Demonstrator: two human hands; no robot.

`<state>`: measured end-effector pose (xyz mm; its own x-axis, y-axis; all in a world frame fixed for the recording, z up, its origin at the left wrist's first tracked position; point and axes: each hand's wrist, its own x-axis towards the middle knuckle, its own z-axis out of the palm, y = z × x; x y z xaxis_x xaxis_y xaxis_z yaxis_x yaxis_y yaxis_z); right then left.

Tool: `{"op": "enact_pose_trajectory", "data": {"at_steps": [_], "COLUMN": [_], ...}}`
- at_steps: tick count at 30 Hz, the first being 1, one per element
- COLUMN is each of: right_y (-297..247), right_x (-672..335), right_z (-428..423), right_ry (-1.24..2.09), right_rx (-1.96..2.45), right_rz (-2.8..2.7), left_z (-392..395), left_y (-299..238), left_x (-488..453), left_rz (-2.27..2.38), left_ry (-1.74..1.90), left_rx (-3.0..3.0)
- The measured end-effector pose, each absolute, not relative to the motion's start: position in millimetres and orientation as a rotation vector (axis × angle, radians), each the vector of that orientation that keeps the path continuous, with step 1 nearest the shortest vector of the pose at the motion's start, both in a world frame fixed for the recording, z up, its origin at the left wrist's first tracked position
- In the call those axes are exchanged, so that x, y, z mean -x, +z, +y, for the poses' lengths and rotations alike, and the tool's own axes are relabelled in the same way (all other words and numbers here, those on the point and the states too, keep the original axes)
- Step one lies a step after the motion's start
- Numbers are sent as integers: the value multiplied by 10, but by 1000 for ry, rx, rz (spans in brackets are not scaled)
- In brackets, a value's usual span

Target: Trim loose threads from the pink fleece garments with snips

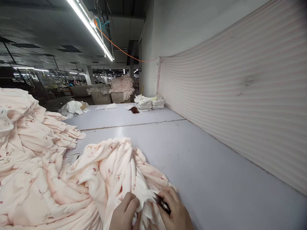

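Note:
A heap of pale pink printed fleece fabric lies bunched on the grey table in front of me. My left hand is closed on a fold of that fabric at the bottom edge of the view. My right hand sits just right of it, fingers pinched round a small dark tool, likely thread snips, whose tip touches the cloth between the two hands.
A bigger pile of the same pink fabric fills the left side. A striped pink sheet hangs along the right wall. Stacks of folded white cloth and a small brown brush sit at the table's far end.

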<state>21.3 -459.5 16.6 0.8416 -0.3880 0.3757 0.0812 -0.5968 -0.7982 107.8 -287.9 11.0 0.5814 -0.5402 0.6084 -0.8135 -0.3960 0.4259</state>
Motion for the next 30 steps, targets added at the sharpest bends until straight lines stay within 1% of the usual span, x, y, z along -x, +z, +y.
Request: {"op": "enact_pose_trajectory", "data": {"at_steps": [4, 8, 13, 17, 20, 24, 26, 28, 30], "right_y": [463, 635, 581, 501, 444, 389, 378, 372, 365], "right_x": [-110, -126, -138, -112, -161, -330, -402, -444, -466], "right_z": [-4681, -4638, -4597, -4636, -4616, -4536, -4503, -4478, -4451], "right_ry": [-414, -261, -246, -318, -369, -440, -474, -517, -574], "right_rx": [2145, 2341, 2506, 2372, 2184, 1960, 1773, 1662, 1679], "right_rz": [100, 120, 121, 235, 279, 285, 278, 206, 90], "left_z": [-2824, -2794, -2816, -2861, -2903, -2936, -2932, -2917, -2900], "left_y": [-27, -79, 11, 131, 230, 364, 403, 409, 387], "left_x": [-1108, -1120, -1095, -1046, -1031, -1105, -1173, -1241, -1291], "left_rz": [-1265, -1331, -1324, -1218, -1004, -569, -392, -288, -244], "left_ry": [519, 486, 452, 398, 186, -368, -570, -664, -696], "left_rx": [-2183, -2181, -2188, -2108, -1998, -1812, -1660, -1524, -1447]}}
